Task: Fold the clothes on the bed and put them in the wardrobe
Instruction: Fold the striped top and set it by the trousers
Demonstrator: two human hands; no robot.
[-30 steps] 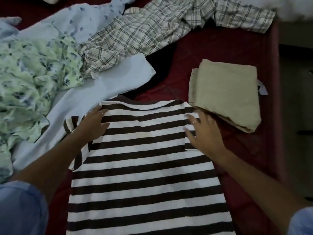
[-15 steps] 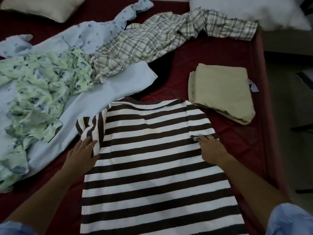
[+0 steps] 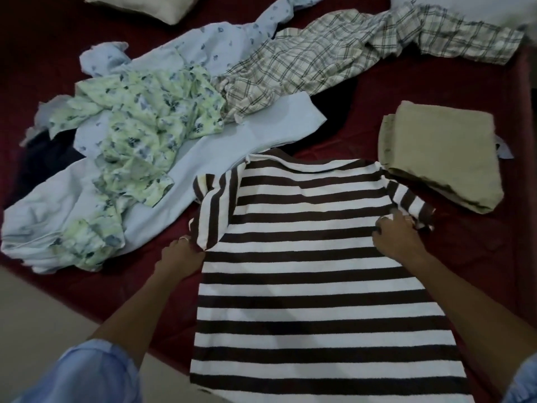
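At the far left of the dark red bed (image 3: pixel 479 257) a pale blue garment (image 3: pixel 72 205) lies spread out, with a crumpled green floral top (image 3: pixel 151 126) on it and a blue printed piece (image 3: pixel 203 50) behind. The left hand (image 3: pixel 181 254) grips the folded-in left sleeve edge of the brown-and-white striped shirt (image 3: pixel 313 286), fingers curled under the fabric. The shirt lies flat near the bed's front edge. A plaid shirt (image 3: pixel 334 56) sprawls beyond it. The right hand (image 3: pixel 396 237) pinches the shirt's right sleeve, fingers curled into the cloth. Just beside that sleeve sits a folded beige garment (image 3: pixel 441 152).
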